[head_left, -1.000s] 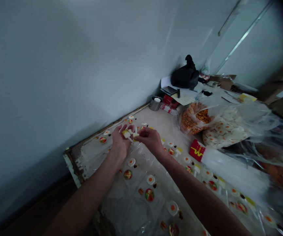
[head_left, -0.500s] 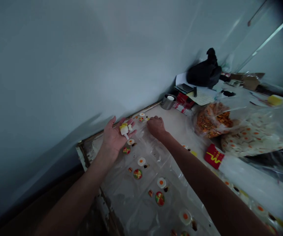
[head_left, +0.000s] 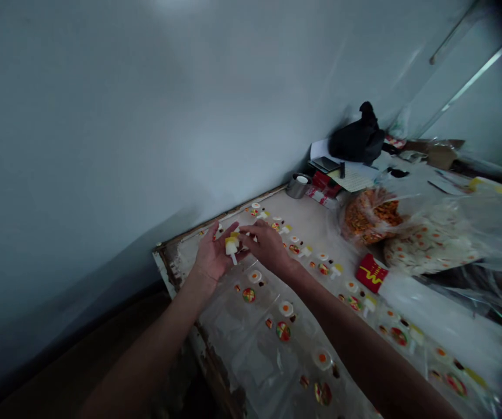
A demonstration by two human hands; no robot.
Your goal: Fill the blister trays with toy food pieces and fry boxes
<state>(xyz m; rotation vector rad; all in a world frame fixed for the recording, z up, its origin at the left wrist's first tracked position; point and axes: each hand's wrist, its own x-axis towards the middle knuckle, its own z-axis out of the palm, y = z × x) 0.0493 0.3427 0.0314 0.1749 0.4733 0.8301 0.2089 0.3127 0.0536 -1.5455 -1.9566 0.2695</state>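
Note:
My left hand is palm up with its fingers stretched out. Several small yellow-and-white popsicle-shaped pieces lie in that palm. Over its fingertips, my right hand bends its fingers together at the pieces; what sits between them is hidden. Below both hands, clear plastic covers the table. On it lie rows of small fried-egg pieces, round red-and-green pieces and little brown pieces. In the rows to the right, more popsicle-shaped pieces lie among them.
A metal cup stands by the wall, near papers and a black bag. At the right are a clear bag of orange pieces, another of egg pieces, and a red item with yellow marks. The table's worn edge runs along the left.
My right hand has come back from the far part of the table to my left palm. The left hand still carries the popsicle-shaped pieces. The view has shifted slightly.

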